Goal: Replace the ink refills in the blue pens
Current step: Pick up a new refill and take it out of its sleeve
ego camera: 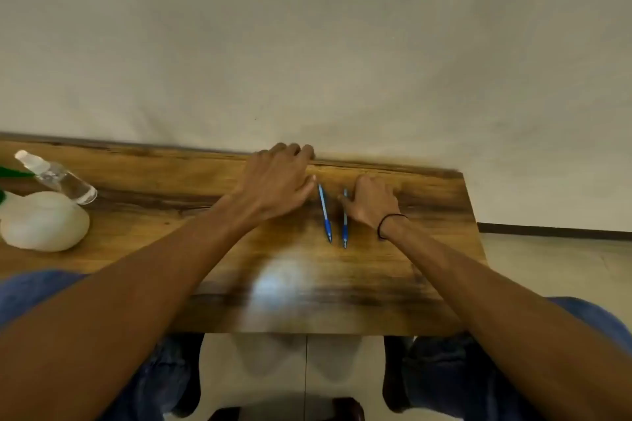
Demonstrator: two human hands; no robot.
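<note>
Both hands lie palm down on the brown wood-grain table (393, 284), one on either side of two slim blue plastic pens. The left hand (277, 181) reaches to the table's far edge, its fingers bent over that edge at the pale wall and its thumb stretched toward the left blue pen (325, 212); it holds nothing, and whether the thumb tip touches the pen's far end cannot be told through the blur. The right hand (371, 203) rests flat with loosely spread fingers, its thumb lying against or over the upper part of the right blue pen (344, 220), without curling round it. A thin black band (390, 224) circles the right wrist. Both forearms are bare and stretch forward from the near edge of the table. The two pens lie side by side, almost parallel and just apart, tips pointing toward the near edge, darker blue grip sections close to the tips. No writing on them can be read. Far from the pens, at the table's left end, a clear plastic spray bottle (58, 178) lies tilted with its white cap toward the far left; what it holds cannot be made out. It leans on a round white matte pot (42, 225), beside which a strip of green (13, 174) shows. Blue denim-clad knees (444, 372) appear below the table's near edge, above a pale tiled floor (304, 369).
</note>
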